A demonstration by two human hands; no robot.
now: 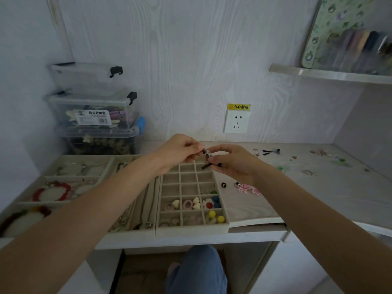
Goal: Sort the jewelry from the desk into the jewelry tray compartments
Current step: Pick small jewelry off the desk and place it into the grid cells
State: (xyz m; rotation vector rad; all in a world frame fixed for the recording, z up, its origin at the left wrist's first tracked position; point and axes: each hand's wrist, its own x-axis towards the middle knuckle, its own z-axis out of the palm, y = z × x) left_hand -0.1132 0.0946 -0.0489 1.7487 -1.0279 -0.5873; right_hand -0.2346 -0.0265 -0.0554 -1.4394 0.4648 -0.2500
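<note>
3 clear lidded storage boxes [93, 109] stacked at the left against the wall, white wall socket [237, 122] under a yellow warning label [238, 106], shelf [331, 74] at upper right bearing a patterned green tin [337, 28], blue-trousered knee [196, 270] below the desk [318, 187]

I note a pale wood-grain wall [191, 60] with a white socket [237, 122]. A shelf [331, 74] hangs upper right. Clear storage boxes [93, 111] are stacked left.

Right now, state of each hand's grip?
Left hand: pinching the small black-and-white jewelry piece.
Right hand: pinching the same piece from the other side, above the grid tray.
</note>
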